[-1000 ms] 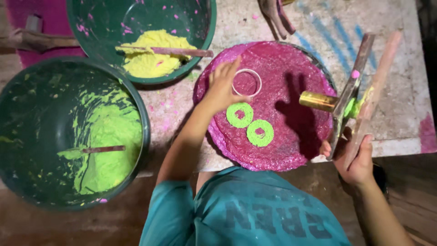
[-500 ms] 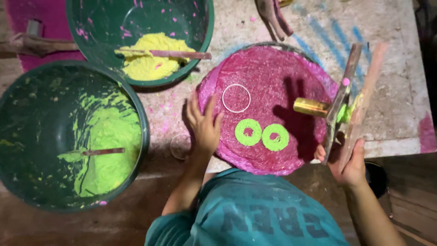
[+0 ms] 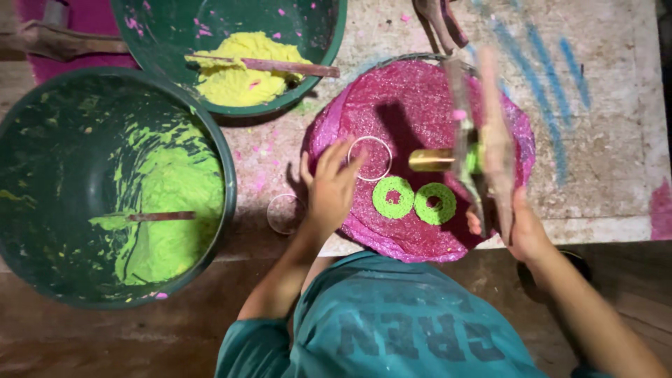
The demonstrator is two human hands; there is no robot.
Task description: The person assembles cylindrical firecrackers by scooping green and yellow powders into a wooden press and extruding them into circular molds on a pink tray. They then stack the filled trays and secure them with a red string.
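Note:
A round magenta disc (image 3: 420,98) of grainy paste lies on the worn table. Two lime green paste rings (image 3: 393,197) (image 3: 435,203) sit side by side near its front edge. My left hand (image 3: 332,189) rests on the disc's left edge, fingers spread, with the fingertips touching a thin metal ring (image 3: 369,158) that lies flat on the disc. My right hand (image 3: 523,231) grips the lower end of a two-bar wooden press (image 3: 483,140) with a brass cylinder (image 3: 430,159). The press is blurred and stands over the disc, just right of the green rings.
A large dark green bowl (image 3: 42,126) with lime green paste and a stick sits at the left. A second bowl (image 3: 308,63) with yellow paste and a stick is at the back. Another thin ring (image 3: 285,213) lies by my left wrist. Blue streaks mark the table at right.
My left hand drew back to the disc's left edge, then reached in to the metal ring again. My right hand swung the wooden press leftward over the disc.

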